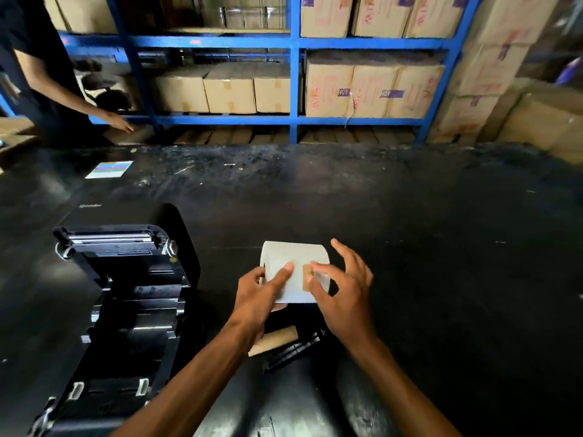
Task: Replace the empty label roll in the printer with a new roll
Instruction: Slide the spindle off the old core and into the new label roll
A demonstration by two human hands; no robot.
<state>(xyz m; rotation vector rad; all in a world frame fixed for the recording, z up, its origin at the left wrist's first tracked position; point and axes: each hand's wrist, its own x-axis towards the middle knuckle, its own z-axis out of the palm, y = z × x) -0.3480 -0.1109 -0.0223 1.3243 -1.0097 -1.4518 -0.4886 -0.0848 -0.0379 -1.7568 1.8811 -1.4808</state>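
Printer lid [94,212]: small pale brand word, reads roughly "Xprinter", blurred.
Purple tape on cardboard boxes [391,93]: upside-down letters, something like "ADH".
Red markings on the boxes: too smeared to read.

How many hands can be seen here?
3: the left hand holding the white label roll, the right hand picking at its tape, and another person's hand by the blue shelf.

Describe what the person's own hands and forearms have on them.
Both forearms are bare up to the bottom edge of the picture: no sleeves in view. The left hand and right hand wear no gloves, and no rings, watch or bands show on the fingers or wrists.
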